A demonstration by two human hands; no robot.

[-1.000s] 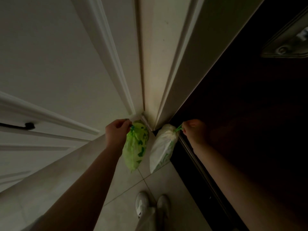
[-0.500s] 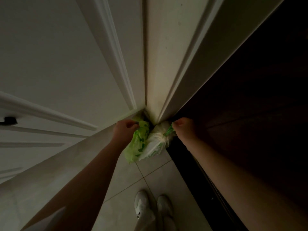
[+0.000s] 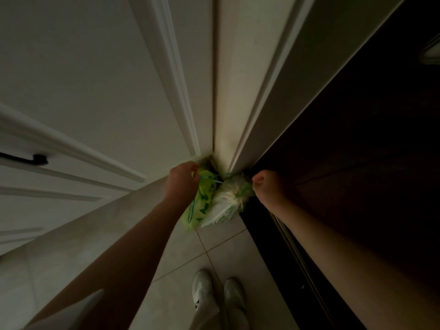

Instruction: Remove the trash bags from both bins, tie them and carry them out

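Head cam was pretty dim: tiled floor, white door, dark door. Left hand gripped the green bag, right hand the white bag, both touching in the corner; contents hidden.

The scene is dim and murky, with a greenish-grey cast. The pale panelled white door catches the most light, while the dark brown wooden door sinks into near-black shadow. Wide-angle distortion splays straight mouldings outward toward the edges. Details are soft and grainy.
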